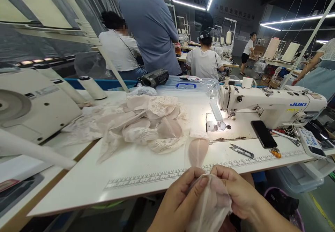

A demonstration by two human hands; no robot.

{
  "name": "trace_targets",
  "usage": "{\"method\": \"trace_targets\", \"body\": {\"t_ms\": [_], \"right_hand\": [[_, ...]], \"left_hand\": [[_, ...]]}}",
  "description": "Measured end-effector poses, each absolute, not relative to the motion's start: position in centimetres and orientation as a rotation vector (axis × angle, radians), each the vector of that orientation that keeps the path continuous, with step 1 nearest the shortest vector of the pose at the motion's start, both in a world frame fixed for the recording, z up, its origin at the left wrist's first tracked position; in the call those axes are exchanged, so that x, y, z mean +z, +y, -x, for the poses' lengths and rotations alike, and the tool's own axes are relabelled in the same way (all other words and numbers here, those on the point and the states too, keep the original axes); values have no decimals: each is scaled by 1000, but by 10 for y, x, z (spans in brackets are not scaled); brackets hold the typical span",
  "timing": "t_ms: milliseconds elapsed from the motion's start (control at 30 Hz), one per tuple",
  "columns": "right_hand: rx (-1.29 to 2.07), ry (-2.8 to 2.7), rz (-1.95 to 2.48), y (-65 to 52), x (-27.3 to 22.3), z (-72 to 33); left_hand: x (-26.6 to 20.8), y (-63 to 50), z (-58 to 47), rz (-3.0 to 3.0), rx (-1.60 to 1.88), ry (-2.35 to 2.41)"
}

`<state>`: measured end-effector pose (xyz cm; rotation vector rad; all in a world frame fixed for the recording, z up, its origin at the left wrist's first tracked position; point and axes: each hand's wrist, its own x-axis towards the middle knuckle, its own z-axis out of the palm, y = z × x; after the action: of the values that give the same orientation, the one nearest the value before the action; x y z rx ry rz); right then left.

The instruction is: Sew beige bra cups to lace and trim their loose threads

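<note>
Between my two hands, at the table's front edge, is a piece of sheer pale fabric (209,204) with a seam running down it. My left hand (180,198) pinches its top edge between thumb and fingers. Close beside it, my right hand (235,190) grips the same fabric from the other side. Beyond my fingertips, a sheer part with a beige cup-shaped panel (198,151) lies on the table; I cannot tell whether it joins the held piece. A heap of cream lace pieces (154,123) with beige panels spreads to the left.
A white sewing machine (272,102) stands at the right, its lamp lit. Thread snips (242,151), a black phone (263,134) and a printed ruler strip (146,178) are on the table (78,190). Thread cones (92,88) stand left. Several people are beyond.
</note>
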<state>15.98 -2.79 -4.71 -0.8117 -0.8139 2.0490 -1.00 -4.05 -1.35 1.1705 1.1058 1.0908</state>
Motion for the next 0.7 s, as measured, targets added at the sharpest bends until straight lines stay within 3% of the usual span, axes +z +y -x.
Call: {"method": "trace_targets", "body": {"t_ms": [167,367,433,500,600,700], "right_hand": [[1812,-757,707,-27,-50,-193],[1206,-1843,1070,-35,-23,-233],[1081,-1882,1086,-37,-14,-221],[1237,-1760,1098,-36,-10,-201],[1828,-1369,951,-31,-14,-176],[1868,-850,885,-28,-17,-165]], "left_hand": [[-10,-38,17,-1109,1169,1169],[-14,-34,23,-1152,1137,1132],[-18,-32,18,-1239,1053,1074],[-22,-27,15,-1305,968,1005],[-23,-18,24,-1300,983,1059],[-22,-22,45,-1182,1314,1284]]}}
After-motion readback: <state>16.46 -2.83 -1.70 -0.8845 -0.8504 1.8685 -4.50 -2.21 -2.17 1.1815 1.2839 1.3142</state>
